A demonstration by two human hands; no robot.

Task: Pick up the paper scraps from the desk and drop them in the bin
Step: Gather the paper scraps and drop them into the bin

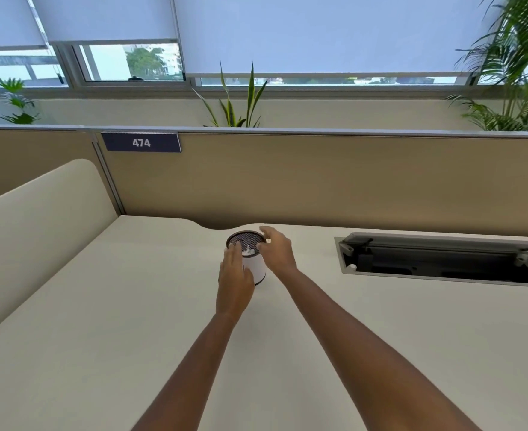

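Both forearms (194,368) reach out from the bottom edge across the pale bench (100,337) toward a small round bin (259,270). The bin stands near the bench's far edge, just in front of the tan partition (318,181). I see my left hand (236,276) against the near side of the bin, fingers straight and together with the tips up at the rim, gripping nothing. My right hand (277,248) is at the right side of the rim, fingers loosely spread and relaxed, also holding nothing that I can see. White paper scraps (249,251) lie inside the bin against its dark mesh lining, between the two hands. Well to the right, an open cable hatch (443,259) is sunk in the bench. A dark plate (141,143) reading 474 hangs on the partition. Green plants (237,104) stand behind it below the window blinds (318,32).
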